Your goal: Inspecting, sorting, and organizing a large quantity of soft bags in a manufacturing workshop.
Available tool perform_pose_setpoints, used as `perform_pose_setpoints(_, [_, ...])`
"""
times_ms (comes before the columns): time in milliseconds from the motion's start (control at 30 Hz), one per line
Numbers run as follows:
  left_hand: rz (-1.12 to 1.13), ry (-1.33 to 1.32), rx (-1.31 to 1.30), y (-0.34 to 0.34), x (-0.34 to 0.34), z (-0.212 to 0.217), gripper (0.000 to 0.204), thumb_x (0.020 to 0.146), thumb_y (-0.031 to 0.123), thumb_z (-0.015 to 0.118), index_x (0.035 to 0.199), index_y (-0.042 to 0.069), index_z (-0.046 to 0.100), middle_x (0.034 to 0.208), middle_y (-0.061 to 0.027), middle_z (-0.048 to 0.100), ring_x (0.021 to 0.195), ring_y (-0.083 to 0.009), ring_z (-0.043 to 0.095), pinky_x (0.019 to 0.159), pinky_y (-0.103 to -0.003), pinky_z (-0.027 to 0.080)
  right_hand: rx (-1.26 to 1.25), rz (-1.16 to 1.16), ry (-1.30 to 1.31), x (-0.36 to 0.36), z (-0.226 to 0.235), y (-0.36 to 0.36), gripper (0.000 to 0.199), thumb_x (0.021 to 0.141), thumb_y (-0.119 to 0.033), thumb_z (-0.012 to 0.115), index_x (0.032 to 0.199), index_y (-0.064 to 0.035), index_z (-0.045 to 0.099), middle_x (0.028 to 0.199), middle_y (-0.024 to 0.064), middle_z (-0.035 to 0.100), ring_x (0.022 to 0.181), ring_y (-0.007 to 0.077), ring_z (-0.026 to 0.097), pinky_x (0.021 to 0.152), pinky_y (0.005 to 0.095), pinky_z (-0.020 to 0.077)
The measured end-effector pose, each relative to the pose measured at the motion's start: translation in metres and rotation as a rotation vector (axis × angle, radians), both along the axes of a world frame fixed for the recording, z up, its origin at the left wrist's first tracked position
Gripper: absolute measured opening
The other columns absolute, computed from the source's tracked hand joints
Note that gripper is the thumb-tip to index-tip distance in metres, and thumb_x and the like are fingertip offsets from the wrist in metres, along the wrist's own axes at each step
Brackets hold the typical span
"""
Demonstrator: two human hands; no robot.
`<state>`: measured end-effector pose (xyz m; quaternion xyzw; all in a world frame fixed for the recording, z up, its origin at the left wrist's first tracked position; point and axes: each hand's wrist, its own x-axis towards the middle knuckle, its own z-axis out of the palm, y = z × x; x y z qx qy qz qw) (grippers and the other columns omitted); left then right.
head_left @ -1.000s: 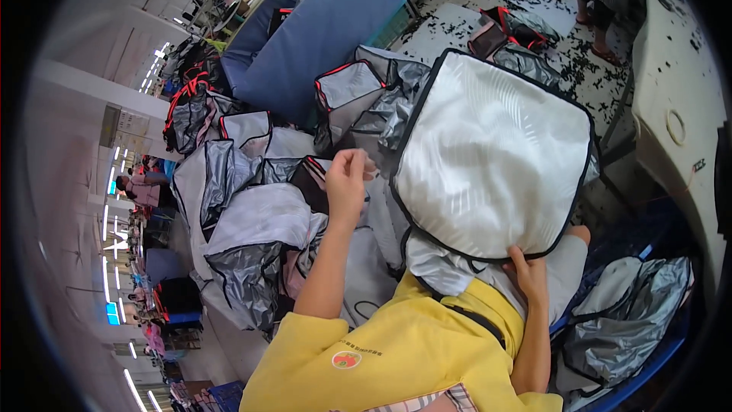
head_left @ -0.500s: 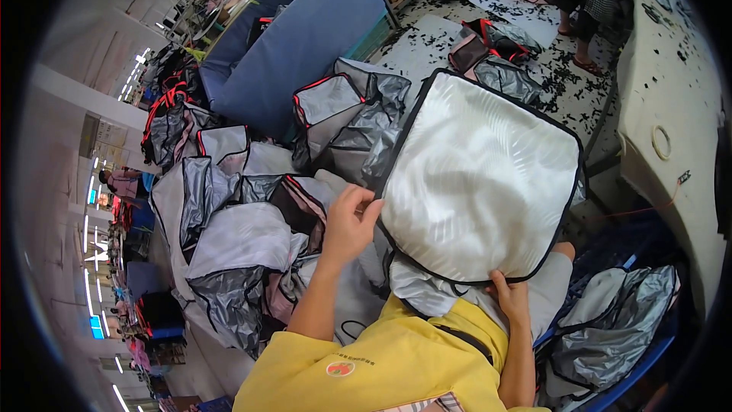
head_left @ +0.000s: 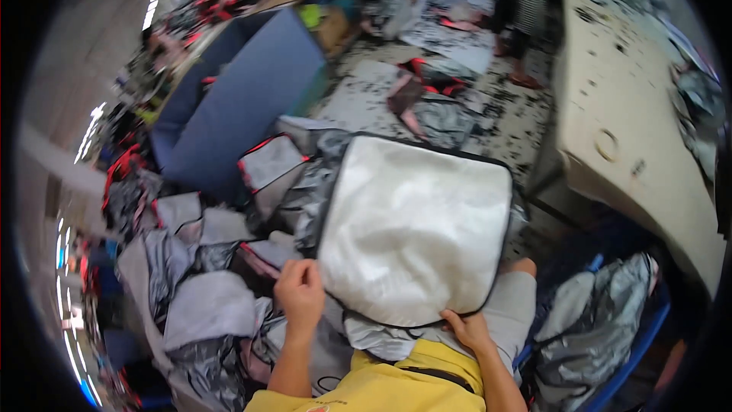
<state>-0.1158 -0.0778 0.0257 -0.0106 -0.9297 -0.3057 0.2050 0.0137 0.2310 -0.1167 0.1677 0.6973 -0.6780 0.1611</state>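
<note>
since the earlier frame, white quilted panel (head_left: 415,229) sits lower and flatter over the lap, and the view has swung toward the cream surface (head_left: 633,145) on the right. left hand (head_left: 300,295) pinches the panel's near-left corner, grip closed on the black-piped edge; right hand (head_left: 467,329) holds the near-right edge from below, likely to keep it spread taut. panel: rounded rectangle, padded, crinkled sheen. silver bag pieces (head_left: 206,290) with red trim lie heaped at left, foil-like, limp. blue bin (head_left: 244,99) stands beyond.
</note>
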Motion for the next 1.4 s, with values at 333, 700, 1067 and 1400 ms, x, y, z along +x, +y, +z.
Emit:
perform_pose_setpoints(333, [0.159,0.096,-0.536,-0.016,-0.065,0.028,0.052,0.087,0.041,0.079,0.116,0.001,0.064,0.115,-0.0302,0.061,0.104,-0.0480,0.057,0.098,-0.056,0.047,0.109,0.106,0.289,-0.005,-0.024,-0.016,0.054,0.101,-0.055,0.059,0.090,-0.0042,0.073,0.062,0.0088,0.067,0.062,0.0276,0.068,0.062,0.0411,0.0516])
perform_pose_setpoints(700, [-0.284,-0.321,-0.403,0.067,-0.164,0.045,0.068,0.090,0.060,0.073,0.116,-0.003,0.075,0.118,-0.0281,0.072,0.105,-0.0374,0.071,0.095,-0.048,0.053,0.353,0.084,0.342,-0.017,-0.006,-0.013,0.069,0.095,-0.062,0.061,0.082,0.0056,0.067,0.076,0.0294,0.067,0.078,0.0514,0.066,0.069,0.0543,0.0534])
perform_pose_setpoints(1067, [-0.441,0.066,-0.378,0.072,-0.085,0.230,0.031,0.098,0.025,0.071,0.093,-0.005,0.065,0.074,-0.0260,0.060,0.063,-0.0430,0.050,0.060,-0.043,0.044,0.034,-0.093,0.312,-0.052,0.119,0.069,0.067,0.091,-0.043,0.080,0.126,0.0031,0.046,0.099,0.0186,0.071,0.091,0.0247,0.072,0.070,0.0392,0.0585])
perform_pose_setpoints(1400, [-0.335,-0.121,-0.631,0.072,-0.092,0.214,0.034,0.099,0.033,0.069,0.096,-0.001,0.069,0.074,-0.0220,0.067,0.062,-0.0369,0.063,0.060,-0.044,0.047,-0.722,-0.333,0.068,-0.032,0.088,-0.002,0.029,0.104,-0.027,0.065,0.117,-0.0027,0.056,0.087,0.0032,0.066,0.065,0.0113,0.065,0.051,0.0259,0.0553])
